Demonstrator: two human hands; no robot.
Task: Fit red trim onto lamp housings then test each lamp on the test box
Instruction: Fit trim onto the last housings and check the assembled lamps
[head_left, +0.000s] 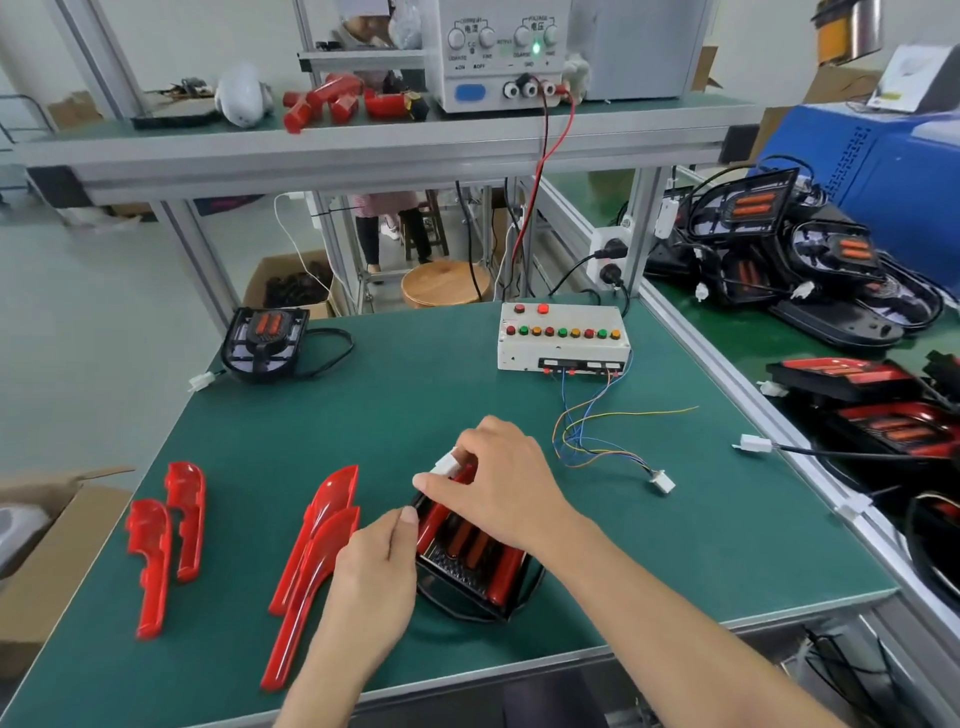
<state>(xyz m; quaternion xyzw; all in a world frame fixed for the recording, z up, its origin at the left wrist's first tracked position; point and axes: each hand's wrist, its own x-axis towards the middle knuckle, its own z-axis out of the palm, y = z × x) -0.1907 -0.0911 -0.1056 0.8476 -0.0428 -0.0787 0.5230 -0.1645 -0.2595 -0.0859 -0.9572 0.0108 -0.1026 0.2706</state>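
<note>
A green work mat (467, 415) covers the bench in the middle of the frame, under a shelf with a power supply (498, 52) at the top. At lower centre lies a black lamp housing (467, 566) with red trim on it. The right hand (498, 483) is over its far end, fingers curled, pinching a white connector (448, 463). The left hand (374, 561) holds the housing's left edge, thumb pressed on it. Loose red trim pieces (311, 551) lie at lower left. The white test box (563, 338) stands at upper right of the mat, one red lamp lit, its white plug (662, 482) lying free.
</note>
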